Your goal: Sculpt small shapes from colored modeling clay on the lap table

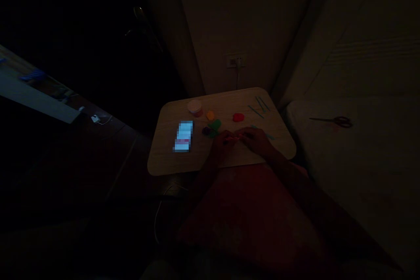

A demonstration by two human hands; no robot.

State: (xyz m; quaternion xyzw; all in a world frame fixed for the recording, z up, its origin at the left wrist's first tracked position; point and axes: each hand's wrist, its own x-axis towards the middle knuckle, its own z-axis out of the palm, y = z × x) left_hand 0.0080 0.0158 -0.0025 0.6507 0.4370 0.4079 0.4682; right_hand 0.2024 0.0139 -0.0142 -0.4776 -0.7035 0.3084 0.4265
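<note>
Pink piece point(233, 138) joins left hand point(223, 141) and right hand point(256, 140) near table edge point(183, 171).

Bench point(164, 162) with rounded corners, supporting small items.
Surface: lit phone point(183, 136) at left; round tub point(195, 107), orange lump point(210, 115), green lump point(215, 125), red lump point(238, 117); thin sticks point(263, 104) at right.

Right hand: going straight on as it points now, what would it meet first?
The right hand would likely meet the pink strip at its fingertips first, with the left hand just beyond; the dark picture leaves depth unclear.
</note>
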